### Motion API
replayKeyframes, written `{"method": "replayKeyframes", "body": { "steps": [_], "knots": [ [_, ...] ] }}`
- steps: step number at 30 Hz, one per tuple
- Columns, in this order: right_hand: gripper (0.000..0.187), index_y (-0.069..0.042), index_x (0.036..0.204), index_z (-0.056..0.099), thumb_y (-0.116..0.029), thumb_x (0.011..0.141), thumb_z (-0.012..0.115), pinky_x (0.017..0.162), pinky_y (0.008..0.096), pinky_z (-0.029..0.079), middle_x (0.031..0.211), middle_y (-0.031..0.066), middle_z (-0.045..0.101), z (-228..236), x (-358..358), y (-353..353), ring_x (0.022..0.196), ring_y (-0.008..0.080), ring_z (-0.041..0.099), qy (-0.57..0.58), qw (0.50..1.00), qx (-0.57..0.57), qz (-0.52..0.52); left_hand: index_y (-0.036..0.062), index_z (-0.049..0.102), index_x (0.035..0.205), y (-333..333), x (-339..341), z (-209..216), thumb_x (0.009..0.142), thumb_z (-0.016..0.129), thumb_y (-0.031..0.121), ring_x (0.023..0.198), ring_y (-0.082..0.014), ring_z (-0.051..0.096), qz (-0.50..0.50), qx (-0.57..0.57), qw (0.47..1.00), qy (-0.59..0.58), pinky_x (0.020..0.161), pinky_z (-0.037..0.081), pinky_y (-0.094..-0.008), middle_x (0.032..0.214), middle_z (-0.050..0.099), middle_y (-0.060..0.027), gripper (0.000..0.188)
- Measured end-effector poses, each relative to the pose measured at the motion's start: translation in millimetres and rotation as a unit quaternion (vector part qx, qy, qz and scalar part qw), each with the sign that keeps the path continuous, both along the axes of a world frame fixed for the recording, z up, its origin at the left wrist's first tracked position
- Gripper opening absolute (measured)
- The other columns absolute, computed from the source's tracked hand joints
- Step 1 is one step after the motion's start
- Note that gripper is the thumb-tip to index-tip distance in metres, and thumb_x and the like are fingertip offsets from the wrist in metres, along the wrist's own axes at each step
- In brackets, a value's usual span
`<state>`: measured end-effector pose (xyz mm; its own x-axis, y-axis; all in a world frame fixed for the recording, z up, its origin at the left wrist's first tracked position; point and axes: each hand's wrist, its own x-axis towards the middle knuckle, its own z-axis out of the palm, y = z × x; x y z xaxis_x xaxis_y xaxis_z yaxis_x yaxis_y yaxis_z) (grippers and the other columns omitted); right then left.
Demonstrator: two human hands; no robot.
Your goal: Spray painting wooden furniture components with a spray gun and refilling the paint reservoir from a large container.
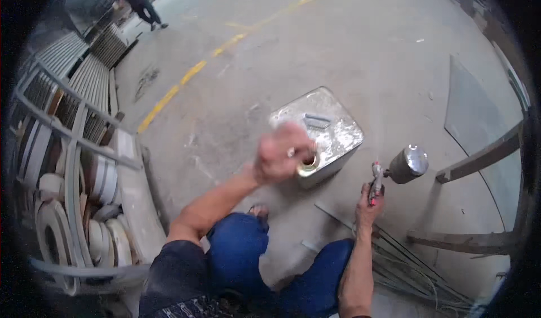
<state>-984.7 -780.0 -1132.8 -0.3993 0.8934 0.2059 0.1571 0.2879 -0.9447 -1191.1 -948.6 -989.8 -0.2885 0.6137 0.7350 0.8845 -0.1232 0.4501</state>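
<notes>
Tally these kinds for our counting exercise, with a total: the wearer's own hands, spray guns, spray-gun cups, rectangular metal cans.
Own hands: 2, left hand and right hand
Spray gun: 1
Spray-gun cup: 1
Rectangular metal can: 1
Total: 5

Tin [341,127]: silver, mottled with whitish patches. Spray gun [377,178], right: silver, red bits far and near; cup [404,167] silver-grey. Trousers [236,242] blue; shirt [173,267] black, pale print. Floor [225,132] grey, broken line [193,72] yellow. Rolls [104,180], left: white, brown bands; frame [71,199] grey.
</notes>
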Motion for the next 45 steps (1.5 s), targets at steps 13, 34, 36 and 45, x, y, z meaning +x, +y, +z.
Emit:
{"method": "replayKeyframes", "body": {
  "steps": [13, 34, 36, 45],
  "knots": [
    [0.015, -0.004, 0.085, 0.053, -0.014, 0.081, 0.064, 0.06, 0.031, 0.044, 0.066, 0.0081, 0.053, 16, 26, 37, 0.06, 0.018, 0.052, -0.038, 0.998, 0.043, -0.001, 0.0057, 0.062, 0.092, -206, 6, -313, 0.079, 0.056, 0.023, 0.088, -0.0401, 0.057, 0.282, -0.604, 0.716, -0.206, 0.073, 0.045, -0.0489, 0.097, 0.058, -0.0205, 0.023],
    [0.018, -0.003, 0.083, 0.05, -0.011, 0.079, 0.066, 0.054, 0.0368, 0.044, 0.064, 0.0139, 0.055, 16, 67, 83, 0.057, 0.0297, 0.057, 0.041, 0.996, 0.077, 0.014, 0.0062, 0.048, 0.125, 267, 143, 72, 0.066, 0.075, 0.04, 0.114, -0.0353, 0.045, -0.295, -0.205, 0.927, 0.112, 0.095, 0.04, -0.0422, 0.122, 0.048, -0.0179, 0.073],
    [0.018, -0.004, 0.083, 0.05, -0.011, 0.079, 0.066, 0.054, 0.0371, 0.044, 0.064, 0.0142, 0.055, 20, 73, 80, 0.057, 0.031, 0.057, 0.047, 0.997, 0.062, 0.014, 0.0056, 0.05, 0.122, 277, 160, 58, 0.068, 0.073, 0.04, 0.11, -0.0352, 0.047, -0.301, -0.221, 0.918, 0.134, 0.093, 0.041, -0.0421, 0.12, 0.049, -0.0178, 0.068],
    [0.012, -0.004, 0.089, 0.048, -0.01, 0.082, 0.056, 0.058, 0.0378, 0.047, 0.07, 0.0157, 0.059, 21, 61, 71, 0.065, 0.0358, 0.06, 0.022, 0.998, 0.049, 0.045, 0.0017, 0.056, 0.103, 269, 163, 32, 0.076, 0.063, 0.028, 0.097, -0.0338, 0.051, -0.145, -0.098, 0.979, 0.108, 0.085, 0.043, -0.0417, 0.101, 0.055, -0.0165, 0.038]
  ]
}}
